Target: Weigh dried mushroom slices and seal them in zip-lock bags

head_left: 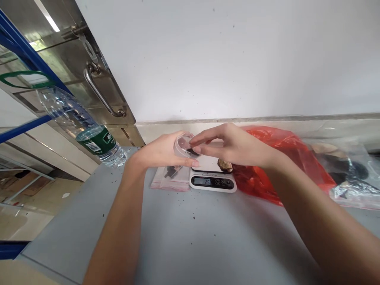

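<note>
My left hand is wrapped round a small clear plastic cup, which is tilted with its mouth towards the right. At that mouth, the thumb and fingers of my right hand close on a small dark piece; its kind is hard to make out. Both hands are above a white digital kitchen scale with a lit display. On the scale's plate, under my right hand, rests a rough brown lump. Part of the plate is hidden by the hands.
Left of the scale lies a clear zip bag with dark bits inside. A red plastic bag and a clear bag of dark things lie to the right. A large water bottle stands at the table's left edge. Crumbs dot the grey table.
</note>
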`<state>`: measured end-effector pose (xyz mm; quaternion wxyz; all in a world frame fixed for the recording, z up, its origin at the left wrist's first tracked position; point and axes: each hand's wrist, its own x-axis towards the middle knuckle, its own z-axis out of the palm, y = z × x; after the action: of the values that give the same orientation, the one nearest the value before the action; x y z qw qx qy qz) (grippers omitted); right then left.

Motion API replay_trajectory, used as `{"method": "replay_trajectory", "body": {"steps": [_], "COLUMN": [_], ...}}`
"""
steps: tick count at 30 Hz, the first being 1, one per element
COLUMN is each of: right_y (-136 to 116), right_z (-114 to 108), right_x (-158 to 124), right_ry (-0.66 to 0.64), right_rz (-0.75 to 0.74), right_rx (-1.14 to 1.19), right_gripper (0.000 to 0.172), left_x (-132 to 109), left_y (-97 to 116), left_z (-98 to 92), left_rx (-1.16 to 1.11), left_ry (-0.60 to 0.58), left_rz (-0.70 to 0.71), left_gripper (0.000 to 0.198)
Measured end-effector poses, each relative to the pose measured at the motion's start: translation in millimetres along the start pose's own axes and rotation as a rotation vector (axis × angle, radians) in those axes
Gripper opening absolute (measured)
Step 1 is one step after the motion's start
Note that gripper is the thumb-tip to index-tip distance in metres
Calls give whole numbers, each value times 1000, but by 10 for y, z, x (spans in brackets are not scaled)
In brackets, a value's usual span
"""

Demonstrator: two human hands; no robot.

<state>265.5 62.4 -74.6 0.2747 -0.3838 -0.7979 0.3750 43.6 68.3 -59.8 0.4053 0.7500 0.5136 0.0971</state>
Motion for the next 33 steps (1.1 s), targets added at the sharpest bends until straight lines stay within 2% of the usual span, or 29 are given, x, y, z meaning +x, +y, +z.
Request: {"method": "replay_trajectory", "body": {"steps": [3,5,7,10,12,20,24,28,31,33], "right_y": [21,34,30,1,0,199,161,64,2,-26], "right_z": [-50,-112,-176,-224,-207,-69,-132,-133,-87,-77], "right_x": [12,-7,-55,-136,-157,-47,-64,-75,-75,-83], "right_ry": [124,184,133,-33,-103,-190,-31,104,148,210], "right_rz": [38,153,321,500,540,566,471,269,88,-17], "right_rx": [-253,-445,-561,-598,-572,-458,-339,-162,-17,-6], "right_gripper": [17,15,8,3,6,16,20,11,15,18], "left_x": [35,60,89,135,160,206,225,204,146,103], "left_y": [15,16,11,-5,-12,31,26,46,99,128], "left_z": [39,70,104,155,183,264,288,269,219,178], "left_rx": [129,184,220,248,261,364,352,263,167,72], "left_ry": [40,66,72,65,57,12,-4,42,60,75], "left_rz": [-1,5,28,65,75,28,58,94,89,146], "left_gripper": [74,71,71,74,77,91,82,88,83,78]}}
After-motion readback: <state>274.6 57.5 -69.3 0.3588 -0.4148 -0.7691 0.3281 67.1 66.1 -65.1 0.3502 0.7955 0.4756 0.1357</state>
